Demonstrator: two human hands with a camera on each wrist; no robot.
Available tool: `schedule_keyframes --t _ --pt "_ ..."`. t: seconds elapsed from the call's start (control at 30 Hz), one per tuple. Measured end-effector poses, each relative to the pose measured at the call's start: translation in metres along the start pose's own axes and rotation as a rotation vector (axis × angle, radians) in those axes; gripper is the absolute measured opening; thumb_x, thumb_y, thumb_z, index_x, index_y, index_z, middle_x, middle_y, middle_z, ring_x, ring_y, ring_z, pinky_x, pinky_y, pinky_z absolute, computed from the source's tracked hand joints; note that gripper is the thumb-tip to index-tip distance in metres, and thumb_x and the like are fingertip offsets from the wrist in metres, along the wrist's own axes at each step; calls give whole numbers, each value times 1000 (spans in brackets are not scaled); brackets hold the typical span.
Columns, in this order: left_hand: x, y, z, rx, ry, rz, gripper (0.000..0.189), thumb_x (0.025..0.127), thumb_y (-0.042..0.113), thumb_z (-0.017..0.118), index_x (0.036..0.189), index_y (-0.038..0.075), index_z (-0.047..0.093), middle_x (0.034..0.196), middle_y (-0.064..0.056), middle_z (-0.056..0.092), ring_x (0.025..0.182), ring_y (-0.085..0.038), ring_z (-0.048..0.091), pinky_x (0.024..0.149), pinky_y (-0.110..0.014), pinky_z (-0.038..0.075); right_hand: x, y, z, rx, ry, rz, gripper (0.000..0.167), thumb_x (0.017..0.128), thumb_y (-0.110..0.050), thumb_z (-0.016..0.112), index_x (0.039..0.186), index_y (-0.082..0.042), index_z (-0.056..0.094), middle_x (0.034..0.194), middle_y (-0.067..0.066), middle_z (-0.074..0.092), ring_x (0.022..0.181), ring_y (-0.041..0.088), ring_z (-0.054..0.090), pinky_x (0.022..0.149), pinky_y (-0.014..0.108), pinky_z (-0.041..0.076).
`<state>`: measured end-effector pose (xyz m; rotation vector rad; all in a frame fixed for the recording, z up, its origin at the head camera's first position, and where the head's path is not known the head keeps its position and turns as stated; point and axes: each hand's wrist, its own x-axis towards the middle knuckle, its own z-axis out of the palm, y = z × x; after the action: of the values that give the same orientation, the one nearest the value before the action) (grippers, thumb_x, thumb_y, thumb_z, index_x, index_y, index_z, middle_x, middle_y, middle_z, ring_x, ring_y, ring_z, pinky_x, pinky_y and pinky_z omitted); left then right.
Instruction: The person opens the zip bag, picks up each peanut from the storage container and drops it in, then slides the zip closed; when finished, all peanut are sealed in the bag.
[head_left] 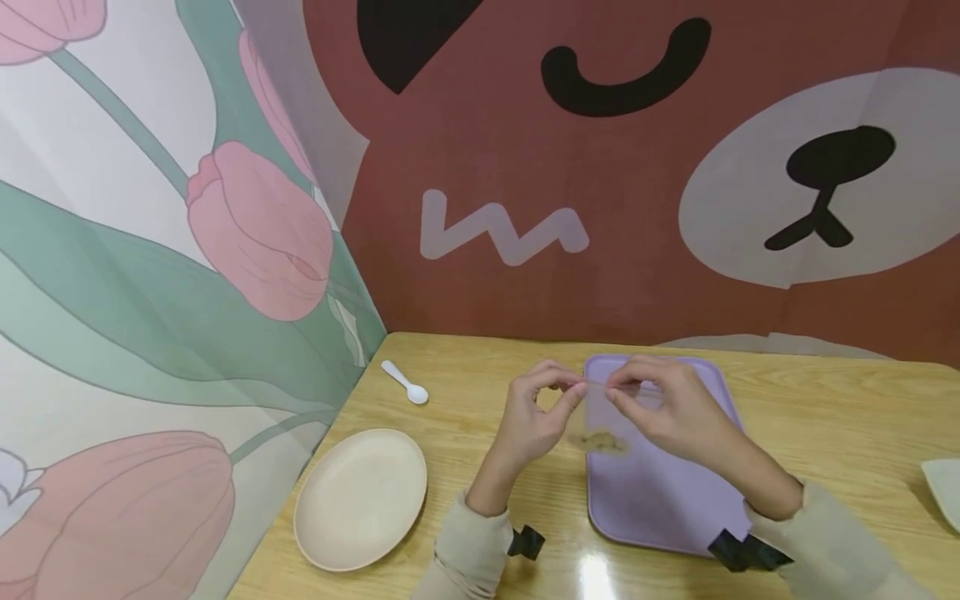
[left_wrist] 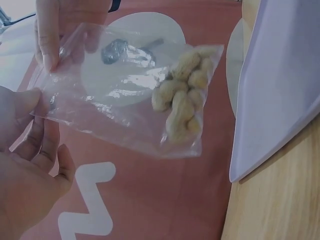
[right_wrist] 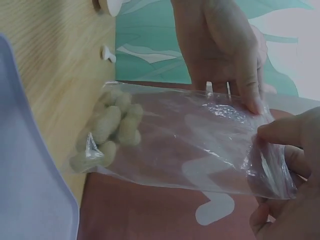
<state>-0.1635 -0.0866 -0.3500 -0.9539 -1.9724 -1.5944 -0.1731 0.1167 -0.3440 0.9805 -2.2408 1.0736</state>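
Observation:
A clear plastic bag (left_wrist: 120, 95) hangs between both hands above the purple tray (head_left: 652, 500). Several unshelled peanuts (right_wrist: 112, 127) lie gathered at its lower end. My left hand (head_left: 536, 412) pinches the bag's top edge between thumb and fingers. Close beside it, my right hand (head_left: 678, 412) pinches the same top edge, seen also in the right wrist view, where the thumb and a finger grip the film. Whether the bag's mouth is sealed cannot be told.
On the left of the wooden table (head_left: 480, 375) lies an oval beige plate (head_left: 360, 500), with a small white spoon (head_left: 405, 383) behind it. A white dish (head_left: 945, 487) shows at the right edge. Printed cloths hang behind and to the left.

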Motion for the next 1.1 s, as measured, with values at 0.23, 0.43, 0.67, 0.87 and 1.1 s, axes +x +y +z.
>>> schedule_keyframes --t 0.23,0.43,0.67,0.87,1.1 --pt "0 -1 0 -6 -13 0 5 89 -10 66 90 -12 70 83 -20 66 78 -20 60 73 -41 54 -2 2 -2 13 -4 -1 21 81 5 76 86 -16 73 80 -15 63 73 4 59 68 25 50" --pt "-1 -2 0 -14 -6 -5 5 89 -10 66 90 -10 71 84 -20 66 79 -19 60 73 -36 53 -6 2 -5 -14 20 18 22 80 3 78 85 -18 73 78 -18 61 72 3 57 68 23 47" --pt "-1 -2 1 -14 -14 -7 5 89 -10 66 89 -11 70 84 -20 66 79 -18 60 73 -43 54 -8 5 -8 -2 16 -2 21 81 3 78 86 -17 73 78 -17 62 71 3 57 64 20 47" --pt "0 -2 -1 -19 -18 -20 5 89 -10 66 89 -11 71 84 -20 66 79 -18 60 74 -36 54 -11 10 -12 9 25 -10 26 79 4 79 84 -20 72 77 -17 61 71 4 55 64 20 44" --pt "-1 -7 1 -15 -16 -11 5 90 -9 66 89 -11 71 82 -18 67 79 -14 59 75 -37 54 -12 13 -14 29 19 -18 26 78 6 79 86 -19 72 77 -15 61 70 5 55 64 19 45"
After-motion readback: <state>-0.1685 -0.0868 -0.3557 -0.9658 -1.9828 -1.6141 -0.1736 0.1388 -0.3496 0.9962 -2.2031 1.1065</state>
